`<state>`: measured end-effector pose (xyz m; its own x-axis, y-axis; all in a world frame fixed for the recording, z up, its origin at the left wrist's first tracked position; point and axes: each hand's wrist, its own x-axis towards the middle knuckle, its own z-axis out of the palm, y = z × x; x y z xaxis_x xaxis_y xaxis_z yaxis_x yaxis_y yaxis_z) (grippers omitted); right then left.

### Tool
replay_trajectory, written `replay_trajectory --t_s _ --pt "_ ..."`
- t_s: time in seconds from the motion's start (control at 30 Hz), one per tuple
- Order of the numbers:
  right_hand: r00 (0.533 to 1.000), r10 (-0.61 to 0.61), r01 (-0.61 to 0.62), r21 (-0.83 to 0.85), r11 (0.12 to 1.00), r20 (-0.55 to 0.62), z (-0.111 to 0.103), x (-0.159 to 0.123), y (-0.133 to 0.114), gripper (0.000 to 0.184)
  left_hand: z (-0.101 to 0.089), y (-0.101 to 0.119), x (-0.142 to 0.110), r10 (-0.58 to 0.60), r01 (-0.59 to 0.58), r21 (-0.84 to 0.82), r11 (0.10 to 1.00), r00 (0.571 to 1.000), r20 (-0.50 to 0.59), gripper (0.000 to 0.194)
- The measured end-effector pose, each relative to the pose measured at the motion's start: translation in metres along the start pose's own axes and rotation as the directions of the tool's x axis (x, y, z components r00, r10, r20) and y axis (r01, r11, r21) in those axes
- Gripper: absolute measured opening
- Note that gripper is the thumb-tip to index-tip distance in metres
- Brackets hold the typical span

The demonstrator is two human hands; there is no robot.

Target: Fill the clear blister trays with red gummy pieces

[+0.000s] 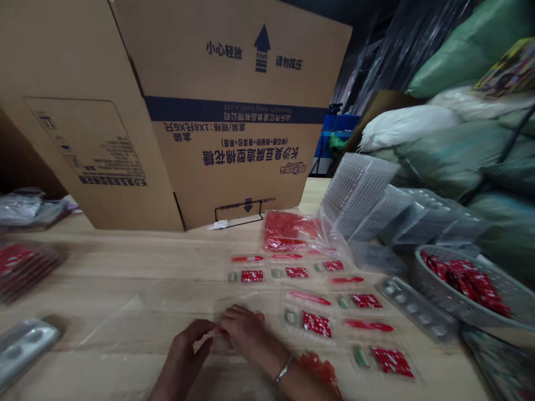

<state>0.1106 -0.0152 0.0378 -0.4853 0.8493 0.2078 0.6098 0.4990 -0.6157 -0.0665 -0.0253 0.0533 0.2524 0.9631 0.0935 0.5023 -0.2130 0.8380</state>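
Work seems partway through on a pale wooden tabletop. Right of the hands, six shallow clear plastic trays look filled, each paired with a slim red plastic stick, a red pouch with white specks and a small green-and-white piece. Faint clear plastic lies beneath the right hand, seemingly unfinished, with a tiny reddish bit at the fingertips. The left hand brings thumb and forefinger close to that bit; the right hand's fingers bend downward. Blur hides whether either pinches it. Supplies remain: more pouches fill a pale perforated oval basket.
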Motion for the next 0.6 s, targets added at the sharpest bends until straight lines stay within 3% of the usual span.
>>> replay_trajectory --t_s 0.17,0.27,0.4,0.5,0.6 --pt "1.000 -0.013 0.013 -0.075 0.997 0.008 0.000 -0.019 -0.006 0.005 0.020 -0.005 0.014 0.065 -0.087 0.198 0.976 0.991 0.116 0.015" --pt "0.991 0.052 -0.051 0.008 0.999 -0.126 -0.017 -0.057 -0.010 0.014 0.028 -0.010 0.017 0.060 -0.093 0.204 0.975 0.985 0.162 0.015" --pt "0.913 0.264 -0.237 0.122 0.964 -0.312 -0.035 -0.112 -0.001 0.021 0.031 -0.012 0.017 0.048 -0.089 0.231 0.969 0.983 0.175 0.017" --pt "0.906 0.349 -0.351 0.035 0.936 -0.240 -0.031 -0.133 0.007 0.022 0.031 -0.011 0.018 0.042 -0.086 0.247 0.965 0.983 0.178 0.017" --pt "0.910 0.396 -0.409 -0.111 0.906 -0.126 -0.025 -0.133 0.008 0.022 0.025 -0.011 0.020 0.042 -0.092 0.250 0.964 0.979 0.198 0.016"
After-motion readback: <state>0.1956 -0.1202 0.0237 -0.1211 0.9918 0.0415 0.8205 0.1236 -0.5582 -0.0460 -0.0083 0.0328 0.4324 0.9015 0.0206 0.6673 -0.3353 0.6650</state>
